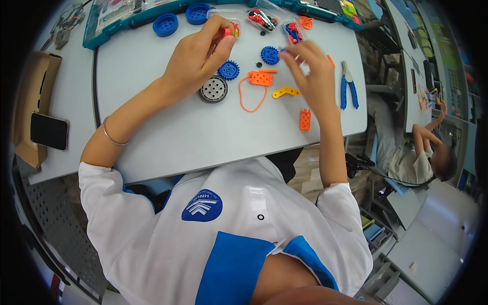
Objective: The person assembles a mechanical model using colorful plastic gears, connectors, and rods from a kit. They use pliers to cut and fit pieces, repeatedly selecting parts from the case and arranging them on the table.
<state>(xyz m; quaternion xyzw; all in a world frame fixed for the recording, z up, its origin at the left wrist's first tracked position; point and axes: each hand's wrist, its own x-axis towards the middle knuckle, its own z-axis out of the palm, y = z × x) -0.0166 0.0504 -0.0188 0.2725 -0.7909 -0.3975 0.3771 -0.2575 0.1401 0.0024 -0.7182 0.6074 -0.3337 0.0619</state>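
My left hand is closed in a pinch around a small red plastic piece, held beside the clear boxes at the far side of the table. My right hand is slightly blurred. Its thumb and fingers come together next to a blue gear, and what is between them is too small to make out. Below the left hand lie another blue gear and a grey wheel. Between the hands are an orange block with a cord and a yellow angled beam.
Along the far edge stand a teal case, blue wheels and a clear box of small parts. Blue-handled pliers and an orange piece lie rightward. A phone rests leftward. Another person sits farther right.
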